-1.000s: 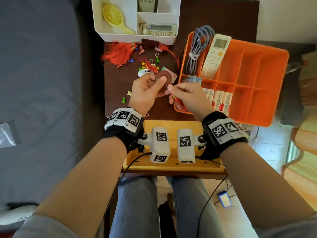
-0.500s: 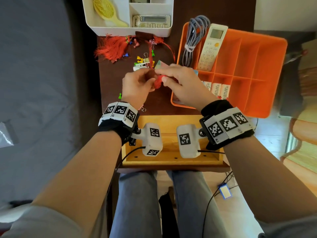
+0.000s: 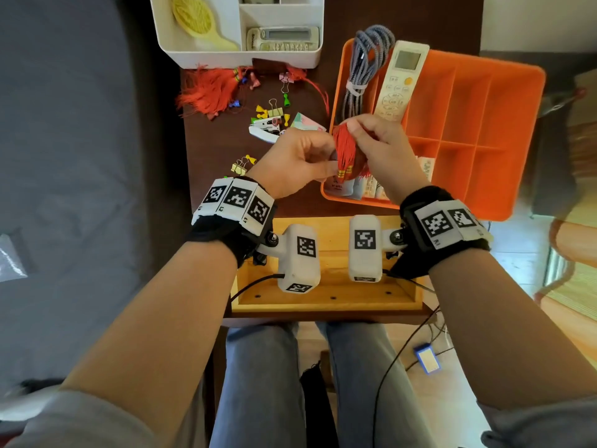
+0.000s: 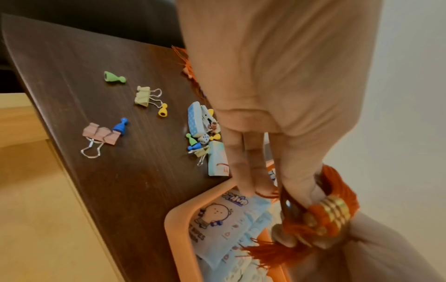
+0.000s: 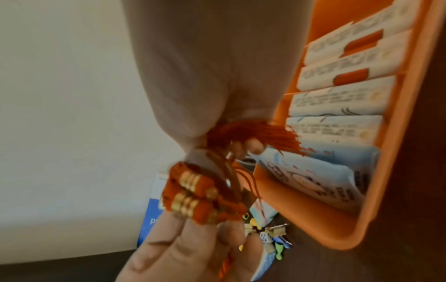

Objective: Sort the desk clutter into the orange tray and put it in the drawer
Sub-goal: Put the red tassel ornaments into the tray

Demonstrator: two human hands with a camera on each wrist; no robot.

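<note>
Both your hands are on one red tassel (image 3: pixel 345 150), held above the near left corner of the orange tray (image 3: pixel 517 150). Your left hand (image 3: pixel 295 163) pinches its gold-banded end between thumb and fingertips, and your right hand (image 3: pixel 381 147) has its fingers curled round the fringe, so neither hand is free. By my reading you are under halfway. The tray already holds the grey cable (image 3: pixel 365 69) and the white remote (image 3: pixel 400 82) in its far left slots, and wipe packets (image 3: pixel 355 187) in the near row; the right compartments look empty. Still on the desk (image 3: pixel 226 140) to the left are another red tassel (image 3: pixel 210 92), binder clips (image 3: pixel 240 166), small game pawns (image 3: pixel 286 100) and a stapler (image 3: pixel 263 130). The tray has yet to go into the open wooden drawer (image 3: pixel 326 295) near you.
</note>
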